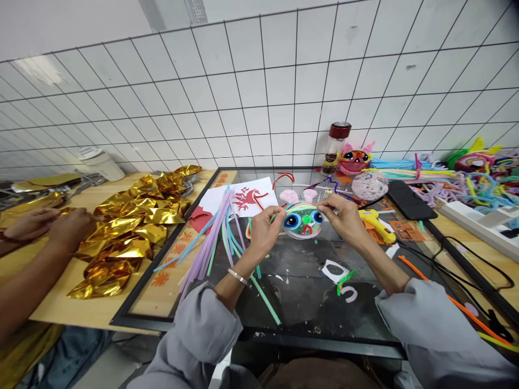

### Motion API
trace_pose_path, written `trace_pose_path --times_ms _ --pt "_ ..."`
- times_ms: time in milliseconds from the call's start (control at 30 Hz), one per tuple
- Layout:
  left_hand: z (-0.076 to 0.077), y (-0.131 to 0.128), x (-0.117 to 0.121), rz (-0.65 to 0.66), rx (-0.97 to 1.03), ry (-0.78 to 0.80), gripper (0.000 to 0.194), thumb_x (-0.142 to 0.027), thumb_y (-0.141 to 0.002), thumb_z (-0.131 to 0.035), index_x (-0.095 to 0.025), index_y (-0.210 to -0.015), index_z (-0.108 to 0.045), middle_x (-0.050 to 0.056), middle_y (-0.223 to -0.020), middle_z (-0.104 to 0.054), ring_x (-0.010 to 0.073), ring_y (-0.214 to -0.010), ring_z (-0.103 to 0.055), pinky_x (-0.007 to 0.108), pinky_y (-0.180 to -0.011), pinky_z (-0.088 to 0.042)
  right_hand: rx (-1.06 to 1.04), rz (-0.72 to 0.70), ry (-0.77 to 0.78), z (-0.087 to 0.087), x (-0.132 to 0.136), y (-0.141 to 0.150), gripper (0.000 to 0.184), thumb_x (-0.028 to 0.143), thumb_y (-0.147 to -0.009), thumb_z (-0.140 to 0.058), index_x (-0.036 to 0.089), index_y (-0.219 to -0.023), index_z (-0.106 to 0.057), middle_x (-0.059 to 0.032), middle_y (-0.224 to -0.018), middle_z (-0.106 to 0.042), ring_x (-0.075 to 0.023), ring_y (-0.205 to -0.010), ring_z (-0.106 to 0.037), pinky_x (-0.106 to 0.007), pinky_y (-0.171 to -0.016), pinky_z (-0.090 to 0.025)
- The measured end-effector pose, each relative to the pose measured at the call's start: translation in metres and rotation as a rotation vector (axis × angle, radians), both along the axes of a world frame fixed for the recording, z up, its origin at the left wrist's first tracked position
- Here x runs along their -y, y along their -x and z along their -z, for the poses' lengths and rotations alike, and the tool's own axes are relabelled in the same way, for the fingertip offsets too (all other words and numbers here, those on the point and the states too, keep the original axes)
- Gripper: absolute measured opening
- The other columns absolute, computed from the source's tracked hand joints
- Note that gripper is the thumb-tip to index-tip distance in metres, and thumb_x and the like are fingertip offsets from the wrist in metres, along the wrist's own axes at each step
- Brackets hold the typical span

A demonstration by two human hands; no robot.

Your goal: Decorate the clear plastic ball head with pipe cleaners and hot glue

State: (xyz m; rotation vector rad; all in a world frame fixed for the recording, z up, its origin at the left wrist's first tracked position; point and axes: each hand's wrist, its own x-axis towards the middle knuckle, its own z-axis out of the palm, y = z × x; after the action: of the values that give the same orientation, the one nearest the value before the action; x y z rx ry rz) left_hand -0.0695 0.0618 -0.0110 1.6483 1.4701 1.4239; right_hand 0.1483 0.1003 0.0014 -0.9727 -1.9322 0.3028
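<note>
Two hands of the wearer appear in the head view, and we find both at one animal face [302, 229] in the middle of the dark glass panel [292, 310]. We count two blue eyes on it, one green nose [307, 219] and one red mouth [308, 230], with two pink ovals [289, 196] just beyond its top edge.

We see the left hand [265, 229] at the face's left side, its forearm slanting up and inward, one bangle [238, 277] at the wrist; thumb and forefinger are pressed together. The right hand [339, 216] comes in from the other side, wrist bent, knuckles raised, thumb and fingertips closed at the upper right edge. Both seem to pinch the face's rim, though at this size we cannot be sure that no thin strip lies between the tips.

Near the right hand we count one yellow glue gun [377, 226], one phone [411, 200] and one red-lidded jar [334, 151]. Left of the left hand lie one bundle of fuzzy stems [213, 237] and one white sheet [221, 197] with a red figure. Farther left, we see two hands of a co-worker [73, 229] beside a heap of gold foil [133, 232]; their finger positions we cannot tell.
</note>
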Motion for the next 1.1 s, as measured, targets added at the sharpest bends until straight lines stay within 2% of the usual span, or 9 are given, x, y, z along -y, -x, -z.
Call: trace_pose_path --times_ms 267,567,767,967,1100 --pt "-0.0006 -0.0001 0.0001 -0.002 0.026 0.02 0.023 -0.038 -0.08 -0.057 -0.017 -0.077 -0.068 -0.001 -0.067 -0.066 0.014 -0.068 -0.058 0.023 -0.064 -0.044 -0.033 -0.004 0.037 0.0031 -0.0012 -0.0013 0.022 0.036 -0.087 -0.061 0.019 -0.076 -0.071 -0.0041 -0.071 -0.064 -0.0182 -0.068 -0.057 -0.032 -0.065 -0.042" --pt "-0.0007 -0.0006 0.0 0.018 0.068 0.02 0.021 -0.033 -0.079 -0.06 -0.017 -0.085 -0.072 0.001 -0.075 -0.073 0.0155 -0.072 -0.062 0.024 -0.066 -0.049 -0.139 0.02 0.128 0.0077 -0.0065 -0.0048 0.017 0.033 -0.079 -0.068 0.019 -0.069 -0.07 -0.0018 -0.066 -0.061 -0.0158 -0.063 -0.054 -0.03 -0.06 -0.04" --pt "0.0001 0.0005 0.0006 0.018 0.014 -0.007 0.022 -0.034 -0.083 -0.058 -0.017 -0.088 -0.071 0.002 -0.081 -0.073 0.0159 -0.076 -0.064 0.025 -0.073 -0.05 -0.098 -0.025 0.08 0.0044 -0.0065 -0.0063 0.016 0.029 -0.084 -0.061 0.019 -0.077 -0.071 -0.0033 -0.072 -0.063 -0.0191 -0.072 -0.058 -0.032 -0.067 -0.043" --pt "-0.0041 0.0008 0.0024 0.029 -0.016 -0.03 0.022 -0.034 -0.084 -0.056 -0.017 -0.085 -0.069 0.001 -0.075 -0.07 0.0149 -0.072 -0.061 0.024 -0.069 -0.048 -0.034 -0.004 -0.006 0.0001 -0.0013 -0.0037 0.017 0.024 -0.086 -0.057 0.019 -0.078 -0.071 -0.0039 -0.074 -0.062 -0.0182 -0.071 -0.058 -0.033 -0.067 -0.043" --pt "-0.0061 0.0005 0.003 0.021 -0.008 -0.048 0.022 -0.034 -0.084 -0.056 -0.017 -0.084 -0.068 0.002 -0.076 -0.07 0.0151 -0.073 -0.061 0.025 -0.072 -0.049 -0.068 0.008 -0.01 0.0008 -0.0003 -0.0034 0.014 0.025 -0.084 -0.061 0.02 -0.075 -0.07 -0.0035 -0.073 -0.062 -0.0181 -0.069 -0.058 -0.032 -0.066 -0.043"
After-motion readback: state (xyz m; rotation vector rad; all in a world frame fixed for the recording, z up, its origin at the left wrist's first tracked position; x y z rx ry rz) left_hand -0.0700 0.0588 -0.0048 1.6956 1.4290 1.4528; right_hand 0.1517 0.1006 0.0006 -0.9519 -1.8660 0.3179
